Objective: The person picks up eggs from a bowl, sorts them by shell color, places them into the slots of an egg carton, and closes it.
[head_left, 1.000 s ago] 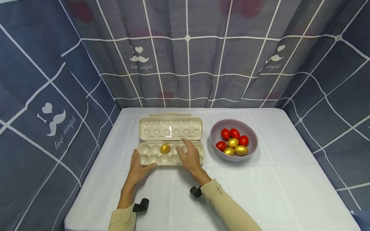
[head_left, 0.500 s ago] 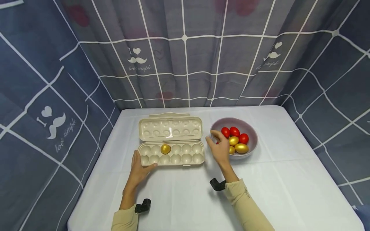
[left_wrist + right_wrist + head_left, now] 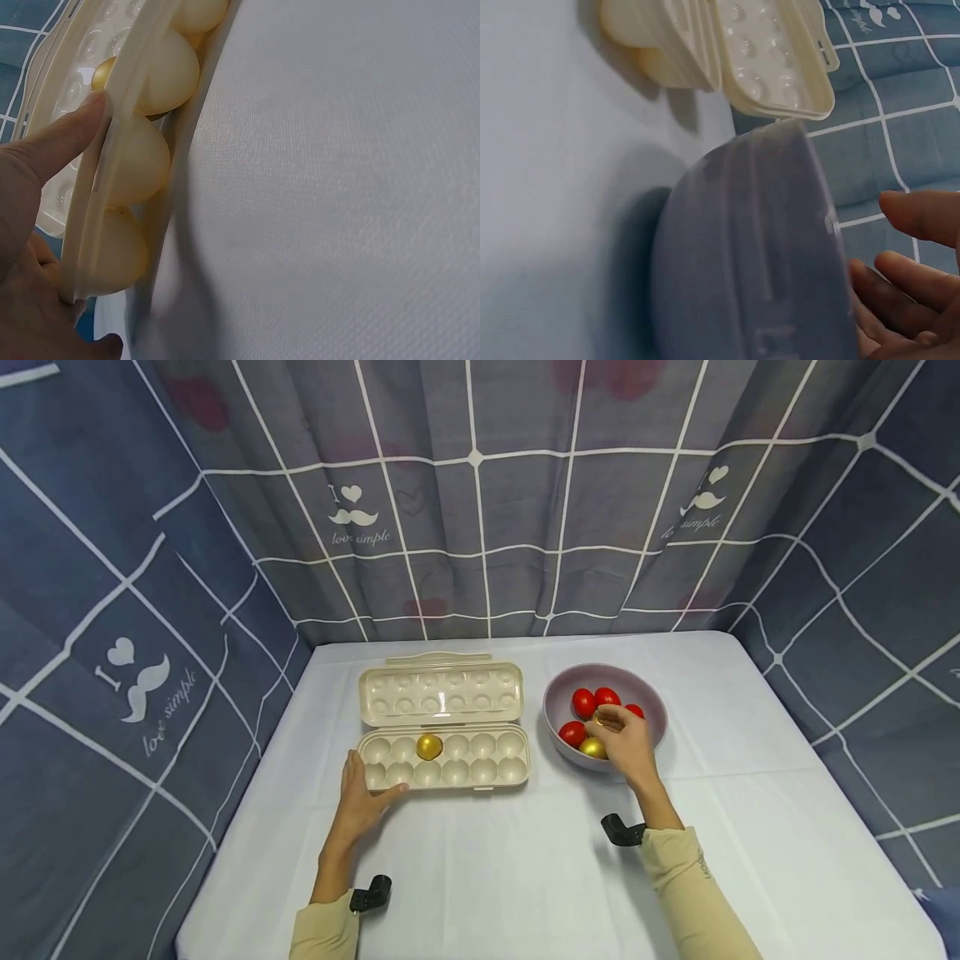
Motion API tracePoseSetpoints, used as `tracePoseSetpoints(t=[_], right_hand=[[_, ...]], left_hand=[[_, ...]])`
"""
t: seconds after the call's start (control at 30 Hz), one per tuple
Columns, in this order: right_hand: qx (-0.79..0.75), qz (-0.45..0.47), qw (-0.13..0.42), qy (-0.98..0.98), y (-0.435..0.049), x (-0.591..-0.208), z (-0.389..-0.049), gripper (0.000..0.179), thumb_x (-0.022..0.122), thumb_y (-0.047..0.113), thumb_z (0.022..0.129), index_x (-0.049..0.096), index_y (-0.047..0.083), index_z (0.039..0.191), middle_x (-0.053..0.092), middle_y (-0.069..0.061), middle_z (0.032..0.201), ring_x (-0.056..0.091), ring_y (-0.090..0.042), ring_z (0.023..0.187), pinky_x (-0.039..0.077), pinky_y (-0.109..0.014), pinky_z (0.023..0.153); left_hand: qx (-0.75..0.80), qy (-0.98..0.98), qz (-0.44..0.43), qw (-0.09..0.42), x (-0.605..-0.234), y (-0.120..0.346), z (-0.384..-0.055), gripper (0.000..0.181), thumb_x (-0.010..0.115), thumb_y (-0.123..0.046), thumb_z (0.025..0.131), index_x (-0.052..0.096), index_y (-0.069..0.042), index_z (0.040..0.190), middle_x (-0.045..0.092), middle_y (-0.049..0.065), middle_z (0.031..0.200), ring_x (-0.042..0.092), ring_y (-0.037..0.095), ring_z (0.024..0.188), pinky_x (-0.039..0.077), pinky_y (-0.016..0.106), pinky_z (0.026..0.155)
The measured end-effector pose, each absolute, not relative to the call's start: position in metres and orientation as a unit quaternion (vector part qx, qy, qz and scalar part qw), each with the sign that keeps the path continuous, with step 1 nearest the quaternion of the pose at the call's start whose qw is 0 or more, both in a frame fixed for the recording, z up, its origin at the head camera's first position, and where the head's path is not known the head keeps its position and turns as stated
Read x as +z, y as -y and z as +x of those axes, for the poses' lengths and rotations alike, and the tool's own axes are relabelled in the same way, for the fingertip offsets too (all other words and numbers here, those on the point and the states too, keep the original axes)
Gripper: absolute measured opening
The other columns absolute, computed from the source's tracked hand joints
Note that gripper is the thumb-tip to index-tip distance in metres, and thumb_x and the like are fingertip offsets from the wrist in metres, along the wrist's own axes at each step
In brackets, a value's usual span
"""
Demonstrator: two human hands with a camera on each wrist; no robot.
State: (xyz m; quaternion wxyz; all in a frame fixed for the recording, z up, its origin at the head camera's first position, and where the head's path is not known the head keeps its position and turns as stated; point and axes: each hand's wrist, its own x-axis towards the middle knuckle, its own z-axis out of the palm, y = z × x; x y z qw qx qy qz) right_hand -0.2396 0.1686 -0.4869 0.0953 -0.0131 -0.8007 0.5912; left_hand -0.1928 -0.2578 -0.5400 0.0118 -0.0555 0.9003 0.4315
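A beige egg carton lies with its lid folded back, and one gold egg sits in its back row. My left hand grips the carton's left end, thumb along the front rim and fingers round the side. In the left wrist view, the thumb presses on the rim above the rounded cups. My right hand is over the purple bowl, fingertips among the eggs, thumb and fingers apart in the right wrist view. Red eggs and a gold egg show beside it; other eggs are partly hidden.
A white cloth covers the table. Dark grid-patterned curtains stand behind it and at both sides. The bowl is to the right of the carton, with a narrow gap between them.
My right hand has moved right, from above the carton to over the bowl, its fingertips now at the eggs. My left hand has stayed on the carton.
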Motion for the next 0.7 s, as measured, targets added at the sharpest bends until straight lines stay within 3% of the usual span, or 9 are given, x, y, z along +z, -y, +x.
tracePoseSetpoints(t=[0.23,0.43,0.7], right_hand=[[0.516,0.018,0.070,0.853,-0.1717,-0.4927,-0.2409,0.039,0.071,0.007,0.089,0.061,-0.012,0.122,0.066,-0.025,0.113,0.064,-0.039,0.106,0.050,-0.047,0.094],[0.439,0.031,0.054,0.896,-0.1696,-0.4931,-0.2442,0.039,0.070,0.013,0.090,0.063,-0.009,0.121,0.068,-0.021,0.109,0.065,-0.037,0.102,0.050,-0.049,0.092],[0.344,0.020,0.018,0.939,-0.1683,-0.4885,-0.2479,0.040,0.070,0.015,0.086,0.065,-0.003,0.122,0.070,-0.015,0.106,0.063,-0.038,0.104,0.038,-0.063,0.085]], left_hand=[[0.428,-0.902,-0.055,0.007,-0.5409,0.2580,-0.1912,0.119,0.079,-0.033,0.084,-0.010,0.012,0.151,-0.014,0.031,0.158,-0.014,0.043,0.146,-0.001,0.054,0.117],[0.430,-0.901,-0.056,0.001,-0.5403,0.2575,-0.1884,0.120,0.079,-0.033,0.084,-0.010,0.012,0.150,-0.014,0.032,0.158,-0.013,0.044,0.146,-0.002,0.054,0.117],[0.437,-0.897,-0.061,0.014,-0.5374,0.2553,-0.1888,0.119,0.077,-0.033,0.086,-0.014,0.009,0.151,-0.016,0.028,0.159,-0.015,0.041,0.146,-0.003,0.051,0.118]])
